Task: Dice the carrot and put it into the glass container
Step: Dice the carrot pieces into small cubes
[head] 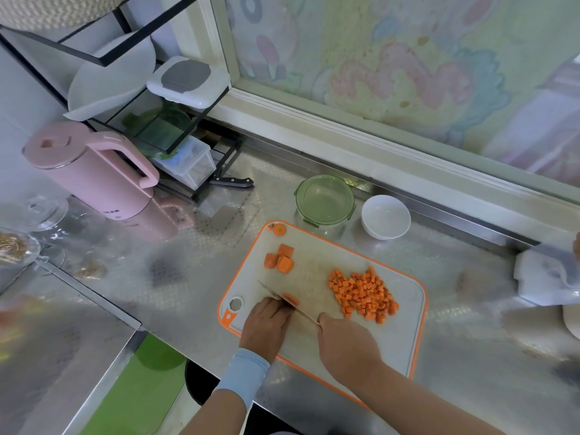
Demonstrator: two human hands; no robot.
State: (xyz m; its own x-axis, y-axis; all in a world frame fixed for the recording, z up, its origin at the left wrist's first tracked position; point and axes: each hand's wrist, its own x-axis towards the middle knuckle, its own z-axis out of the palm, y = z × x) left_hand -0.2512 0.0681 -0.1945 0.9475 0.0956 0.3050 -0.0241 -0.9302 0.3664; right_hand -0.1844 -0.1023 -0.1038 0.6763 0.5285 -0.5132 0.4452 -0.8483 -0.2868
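Observation:
On the white, orange-rimmed cutting board (405, 334), my left hand (266, 328) holds down a carrot piece (291, 299) with curled fingers. My right hand (345, 343) grips the handle of a knife (282, 301), whose blade crosses that piece. A pile of diced carrot (364, 293) lies on the board's right half. Three larger carrot chunks (281, 259) sit at the upper left, and a carrot end slice (279, 229) lies at the far corner. The green-rimmed glass container (324, 200) stands beyond the board with nothing in it.
A white bowl (385, 216) stands right of the container. A pink kettle (91, 174), a black wire rack (163, 120) with boxes and a second knife (232, 182) are at the back left. Glassware (37, 211) is at far left; a white object (546, 277) at right.

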